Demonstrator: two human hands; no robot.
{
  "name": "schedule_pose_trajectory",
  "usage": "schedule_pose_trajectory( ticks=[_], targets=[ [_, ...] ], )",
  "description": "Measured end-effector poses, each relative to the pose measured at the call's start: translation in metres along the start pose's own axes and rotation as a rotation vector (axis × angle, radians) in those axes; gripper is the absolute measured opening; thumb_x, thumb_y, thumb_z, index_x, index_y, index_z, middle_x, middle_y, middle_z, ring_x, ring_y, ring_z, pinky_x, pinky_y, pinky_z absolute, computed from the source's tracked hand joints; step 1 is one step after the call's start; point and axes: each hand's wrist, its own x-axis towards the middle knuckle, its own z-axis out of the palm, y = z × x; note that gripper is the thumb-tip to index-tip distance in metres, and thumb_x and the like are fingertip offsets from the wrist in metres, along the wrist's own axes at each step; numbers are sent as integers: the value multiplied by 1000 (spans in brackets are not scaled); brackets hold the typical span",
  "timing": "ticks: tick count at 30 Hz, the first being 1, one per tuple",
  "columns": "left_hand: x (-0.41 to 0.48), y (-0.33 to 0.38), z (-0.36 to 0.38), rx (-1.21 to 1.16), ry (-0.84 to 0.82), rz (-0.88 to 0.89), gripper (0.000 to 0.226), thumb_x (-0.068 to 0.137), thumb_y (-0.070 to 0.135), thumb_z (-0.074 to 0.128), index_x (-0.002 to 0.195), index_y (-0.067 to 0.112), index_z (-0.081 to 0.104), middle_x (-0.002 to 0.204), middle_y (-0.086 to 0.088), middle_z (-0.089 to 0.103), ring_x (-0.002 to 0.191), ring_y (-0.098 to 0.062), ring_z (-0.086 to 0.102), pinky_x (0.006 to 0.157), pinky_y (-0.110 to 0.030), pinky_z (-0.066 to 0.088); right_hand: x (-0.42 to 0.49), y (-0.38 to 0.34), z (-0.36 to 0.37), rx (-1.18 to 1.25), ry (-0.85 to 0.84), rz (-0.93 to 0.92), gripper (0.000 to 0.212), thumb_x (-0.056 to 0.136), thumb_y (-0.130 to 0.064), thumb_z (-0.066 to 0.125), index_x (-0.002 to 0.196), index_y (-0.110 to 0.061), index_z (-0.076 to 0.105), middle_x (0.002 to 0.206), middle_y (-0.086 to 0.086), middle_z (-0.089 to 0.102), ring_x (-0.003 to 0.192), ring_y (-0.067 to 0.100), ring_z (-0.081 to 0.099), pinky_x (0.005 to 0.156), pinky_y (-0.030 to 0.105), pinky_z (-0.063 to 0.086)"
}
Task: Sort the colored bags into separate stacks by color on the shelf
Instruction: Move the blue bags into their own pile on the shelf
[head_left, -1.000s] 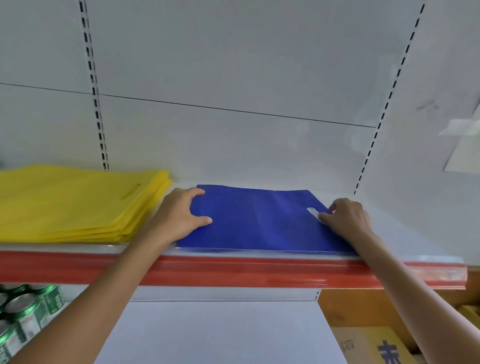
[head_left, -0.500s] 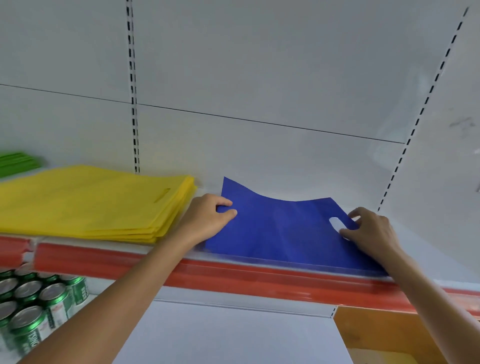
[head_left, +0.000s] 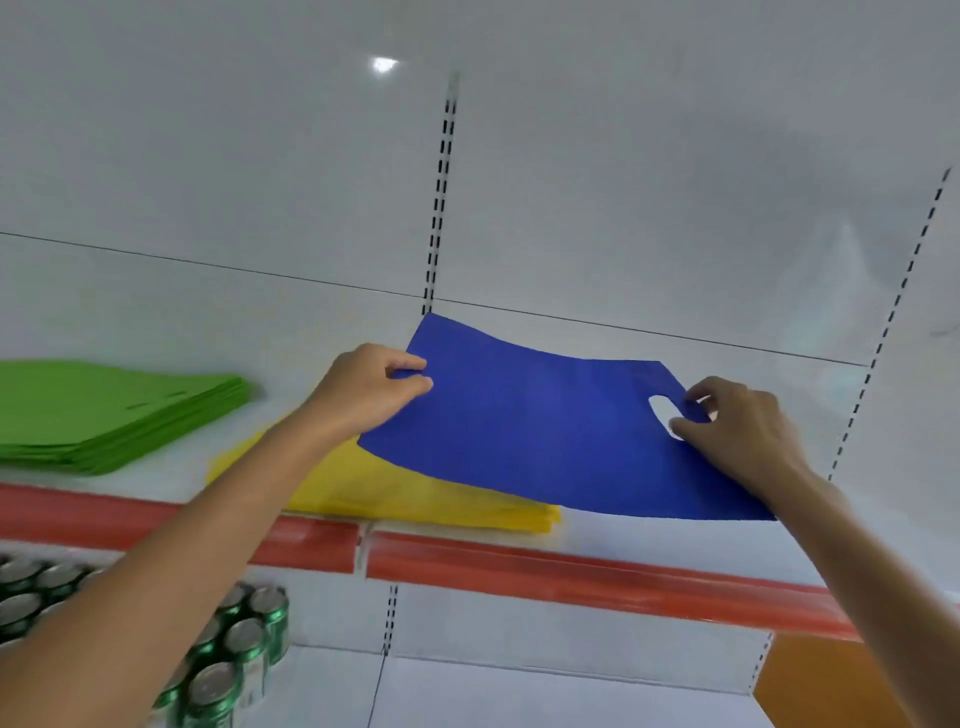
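Partly beneath the blue bag (head_left: 545, 431) lies the yellow stack (head_left: 415, 496).

- 2 arms are in view, both a person's, and both are bare along every part that shows.
- The left forearm (head_left: 171, 561) is seen along most of its length. It is broad at the lower edge of view and tapers evenly to a narrower wrist.
- The right forearm (head_left: 872, 571) shows a shorter stretch and slims toward the wrist in the same way.
- The left hand (head_left: 363, 395) is bare and shows its back, with the knuckles forming a smooth, rounded ridge.
- The right hand (head_left: 737, 431) is bare too, with slim fingers and faint knuckle creases.
- The fingernails are too blurred to make out.
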Motion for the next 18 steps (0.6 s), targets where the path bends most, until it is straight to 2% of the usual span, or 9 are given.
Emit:
schedule_pose_trajectory(
  ticks=[5,9,14,18],
  targets=[
    [-27,-100,-108,49,3,-41,34,88,22,60,121,16,62,130,1,57,121,-14,49,91,-19,32,-64,-126,43,17,-7,-41,28,86,-35,57,109,-20,62,106,2,63,91,26,55,70,30,36],
    [-39,-168,-183,70,-21,-104,33,88,20,60,120,14,62,130,0,57,121,-14,50,92,-19,33,-91,-219,69,18,-50,-73,37,89,-49,52,109,-20,62,107,2,63,96,27,56,71,30,37],
    [-30,-228,-255,83,31,-118,32,88,20,60,120,14,63,129,0,58,119,-14,51,89,-18,33,-95,-310,97,16,-46,-112,39,89,-50,51,111,-20,61,112,4,62,100,29,57,72,30,37],
    [-36,-283,-298,92,45,-168,32,89,22,59,120,17,62,129,2,57,119,-13,51,91,-21,34,-100,-374,129,4,-74,-163,31,89,-40,53,109,-19,62,111,4,63,99,28,56,72,30,36]
  ],
)
